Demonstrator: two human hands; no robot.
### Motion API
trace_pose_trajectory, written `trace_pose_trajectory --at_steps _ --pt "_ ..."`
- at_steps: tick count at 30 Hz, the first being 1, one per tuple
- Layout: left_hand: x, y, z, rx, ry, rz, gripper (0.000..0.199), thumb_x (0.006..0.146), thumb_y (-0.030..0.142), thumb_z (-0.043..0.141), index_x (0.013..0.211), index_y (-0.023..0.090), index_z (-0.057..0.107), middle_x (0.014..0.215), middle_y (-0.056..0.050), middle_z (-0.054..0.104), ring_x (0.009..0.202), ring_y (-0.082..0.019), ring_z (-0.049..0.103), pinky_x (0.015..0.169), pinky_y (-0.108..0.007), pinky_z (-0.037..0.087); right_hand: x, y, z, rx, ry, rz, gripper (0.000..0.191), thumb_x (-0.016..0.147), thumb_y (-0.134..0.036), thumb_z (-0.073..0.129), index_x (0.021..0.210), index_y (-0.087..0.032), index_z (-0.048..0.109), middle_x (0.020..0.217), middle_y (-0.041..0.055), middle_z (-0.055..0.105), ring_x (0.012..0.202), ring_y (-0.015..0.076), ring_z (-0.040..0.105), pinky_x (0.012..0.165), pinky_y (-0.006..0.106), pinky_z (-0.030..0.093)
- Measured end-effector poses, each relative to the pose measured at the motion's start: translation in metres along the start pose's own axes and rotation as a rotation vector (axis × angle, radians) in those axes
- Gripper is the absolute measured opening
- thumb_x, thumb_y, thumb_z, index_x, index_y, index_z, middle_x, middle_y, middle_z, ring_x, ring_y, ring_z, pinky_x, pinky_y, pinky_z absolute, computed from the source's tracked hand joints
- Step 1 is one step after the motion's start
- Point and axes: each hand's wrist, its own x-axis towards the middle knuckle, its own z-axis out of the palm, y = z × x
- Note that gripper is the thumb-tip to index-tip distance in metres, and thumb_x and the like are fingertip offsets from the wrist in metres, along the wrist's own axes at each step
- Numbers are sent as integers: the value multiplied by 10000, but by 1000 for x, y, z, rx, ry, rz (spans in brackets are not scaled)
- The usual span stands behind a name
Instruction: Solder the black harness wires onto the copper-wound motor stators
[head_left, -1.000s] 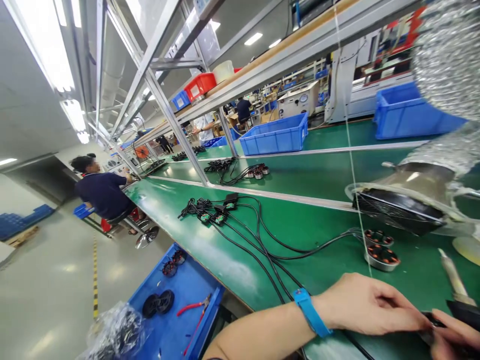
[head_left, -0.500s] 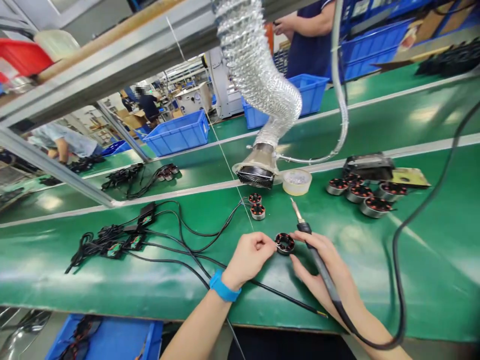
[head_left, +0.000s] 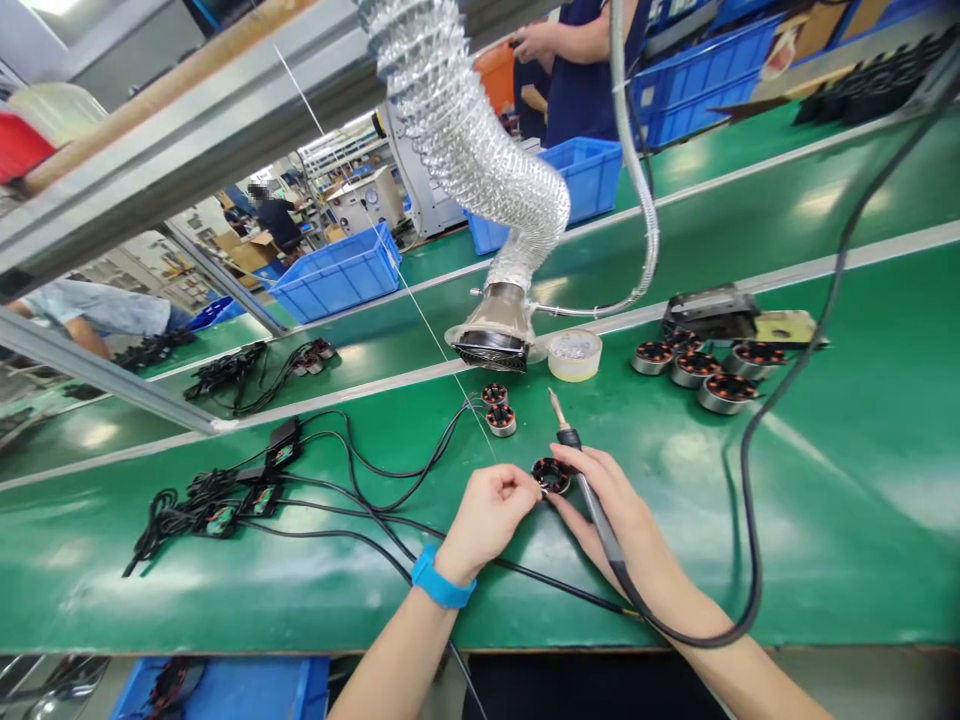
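Note:
A ring-shaped motor stator (head_left: 551, 476), black with copper windings, lies on the green bench between my hands. My left hand (head_left: 495, 508), with a blue wristband, is closed in a pinch at the stator's left edge, where pale thin wire ends (head_left: 541, 491) show at the fingertips. A soldering iron (head_left: 596, 515) rests in my right hand (head_left: 611, 500), its tip pointing up and away from the stator. The right thumb and fingertips touch the stator's right side. A thin strand (head_left: 431, 330) runs down from above to behind my left hand.
Two stators (head_left: 500, 420) sit ahead under a fume extractor hood (head_left: 495, 335). Beside it stands a round pale tub (head_left: 574, 355). Several stators (head_left: 726, 394) are grouped to the right. Black cables (head_left: 360, 500) with small circuit boards spread left. The iron's cord (head_left: 750, 520) loops right.
The view has shifted, so most things appear further left. My right thumb and fingers have closed in on the stator. My left hand keeps its pinch at the stator's edge.

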Motion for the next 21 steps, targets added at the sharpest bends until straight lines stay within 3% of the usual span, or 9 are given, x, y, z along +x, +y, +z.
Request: trace_pose_trajectory --at_steps 5,11,21 --pt "0 2 -1 6 9 16 103 750 203 573 692 130 616 588 34 489 517 -63 352 529 -212 288 1 -12 -12 6 135 -65 450 925 -154 629 1356 -237 532 1151 69 618 1019 177 643 914 295 528" --pt "0 3 -1 14 26 7 104 738 195 580 676 126 626 598 23 514 520 -65 355 533 -211 292 -25 -11 -26 25 429 -104 195 915 -102 570 982 -230 702 814 1 686 742 161 667 717 288 542" --pt "0 5 0 1 37 3 100 739 166 591 660 123 634 591 20 521 519 -65 363 550 -211 315 -28 -14 -28 -65 349 -181 237 908 -102 505 897 -249 690 710 -34 688 697 169 678 758 328 552"
